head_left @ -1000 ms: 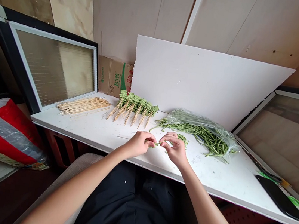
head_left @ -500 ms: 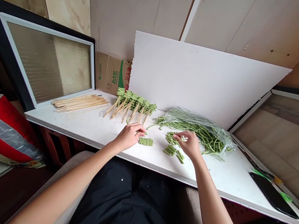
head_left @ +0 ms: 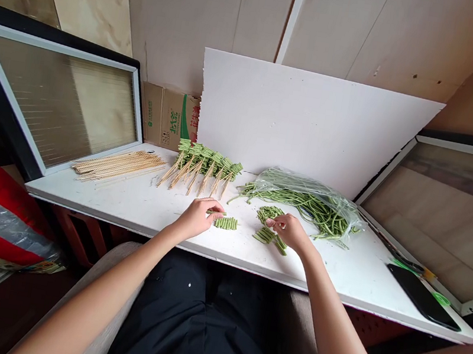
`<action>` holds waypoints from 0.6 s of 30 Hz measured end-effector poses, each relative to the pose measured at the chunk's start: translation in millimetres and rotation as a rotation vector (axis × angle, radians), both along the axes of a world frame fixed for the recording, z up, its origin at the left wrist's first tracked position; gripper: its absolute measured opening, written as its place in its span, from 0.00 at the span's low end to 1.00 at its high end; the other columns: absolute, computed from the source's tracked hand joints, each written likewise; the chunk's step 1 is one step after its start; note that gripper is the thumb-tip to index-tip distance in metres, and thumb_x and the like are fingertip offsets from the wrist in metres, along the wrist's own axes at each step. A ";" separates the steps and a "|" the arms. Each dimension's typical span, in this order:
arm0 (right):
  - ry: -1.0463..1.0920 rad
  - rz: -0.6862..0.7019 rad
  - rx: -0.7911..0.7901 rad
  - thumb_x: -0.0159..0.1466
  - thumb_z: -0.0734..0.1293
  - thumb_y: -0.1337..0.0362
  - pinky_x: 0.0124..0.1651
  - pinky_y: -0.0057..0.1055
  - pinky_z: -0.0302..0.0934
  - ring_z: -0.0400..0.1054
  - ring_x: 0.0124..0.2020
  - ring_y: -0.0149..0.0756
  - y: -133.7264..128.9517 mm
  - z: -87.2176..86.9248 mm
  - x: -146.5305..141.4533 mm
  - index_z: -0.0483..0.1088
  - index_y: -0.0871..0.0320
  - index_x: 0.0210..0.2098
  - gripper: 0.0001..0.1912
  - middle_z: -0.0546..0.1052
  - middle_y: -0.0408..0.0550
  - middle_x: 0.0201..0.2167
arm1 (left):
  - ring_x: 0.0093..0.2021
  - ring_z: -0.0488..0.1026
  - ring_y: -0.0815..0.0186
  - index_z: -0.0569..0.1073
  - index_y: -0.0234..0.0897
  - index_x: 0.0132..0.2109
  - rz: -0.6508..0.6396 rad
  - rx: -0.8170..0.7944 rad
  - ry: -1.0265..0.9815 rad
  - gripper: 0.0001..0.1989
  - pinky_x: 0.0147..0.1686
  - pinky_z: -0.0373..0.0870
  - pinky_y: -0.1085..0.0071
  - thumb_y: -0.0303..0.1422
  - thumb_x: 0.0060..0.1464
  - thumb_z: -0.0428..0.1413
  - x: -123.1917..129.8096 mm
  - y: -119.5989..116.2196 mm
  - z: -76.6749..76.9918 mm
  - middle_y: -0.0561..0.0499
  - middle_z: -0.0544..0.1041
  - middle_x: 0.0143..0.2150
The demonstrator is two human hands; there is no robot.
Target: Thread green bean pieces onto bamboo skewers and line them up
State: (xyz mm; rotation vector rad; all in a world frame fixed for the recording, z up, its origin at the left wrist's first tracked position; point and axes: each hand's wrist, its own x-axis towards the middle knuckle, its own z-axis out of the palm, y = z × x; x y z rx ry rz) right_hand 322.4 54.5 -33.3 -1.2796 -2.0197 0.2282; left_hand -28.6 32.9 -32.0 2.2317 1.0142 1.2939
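My left hand [head_left: 199, 218] is pinched around a short cut piece of green bean [head_left: 216, 212]. Just right of its fingertips lies a neat row of bean pieces [head_left: 226, 223], side by side, with a thin skewer tip poking out at the right end. My right hand [head_left: 290, 231] is closed at the fingertips over a heap of cut bean pieces [head_left: 269, 213]; what it pinches, if anything, is too small to make out. Under that hand are small groups of bean pieces [head_left: 263, 235].
Bamboo skewers [head_left: 119, 164] lie at the left. Skewered beans [head_left: 207, 159] are stacked behind my left hand. Long green beans [head_left: 324, 215] spill from a clear plastic bag [head_left: 307, 183]. A black phone [head_left: 423, 296] and scissors [head_left: 403, 260] lie at the right. A white board [head_left: 308, 122] stands behind.
My right hand has moved down and closer to the cut bean pieces. The left hand stays by the row, still holding a piece. The whole view has shifted slightly.
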 end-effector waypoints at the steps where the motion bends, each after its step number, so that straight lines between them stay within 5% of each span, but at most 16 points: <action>1: -0.005 -0.002 -0.011 0.66 0.71 0.41 0.31 0.36 0.63 0.71 0.26 0.42 -0.7 1.4 -0.1 0.80 0.56 0.24 0.26 0.79 0.51 0.22 | 0.40 0.80 0.62 0.82 0.37 0.42 -0.005 0.002 0.007 0.03 0.44 0.76 0.67 0.29 0.62 0.62 0.5 -0.5 0.0 0.47 0.83 0.40; 7: -0.003 0.072 -0.106 0.71 0.66 0.42 0.34 0.35 0.64 0.74 0.30 0.42 -14.0 20.0 -23.7 0.82 0.58 0.32 0.27 0.83 0.53 0.31 | 0.42 0.81 0.61 0.82 0.37 0.43 -0.020 -0.015 0.014 0.04 0.46 0.76 0.66 0.27 0.60 0.64 6.8 -4.3 -1.5 0.47 0.84 0.42; 12: 0.108 0.318 -0.170 0.68 0.71 0.45 0.40 0.35 0.68 0.79 0.43 0.45 -41.9 31.1 -75.8 0.83 0.54 0.49 0.22 0.85 0.54 0.47 | 0.44 0.83 0.61 0.78 0.40 0.53 -0.050 -0.016 0.010 0.15 0.48 0.78 0.66 0.24 0.60 0.63 20.7 -13.6 -5.0 0.48 0.84 0.42; 18: 0.164 0.336 -0.055 0.69 0.72 0.47 0.40 0.38 0.67 0.77 0.40 0.44 -52.8 29.8 -91.4 0.85 0.51 0.42 0.16 0.85 0.52 0.38 | 0.46 0.83 0.61 0.76 0.41 0.55 -0.078 0.050 0.059 0.18 0.48 0.77 0.66 0.23 0.60 0.64 34.0 -21.3 -10.0 0.48 0.84 0.44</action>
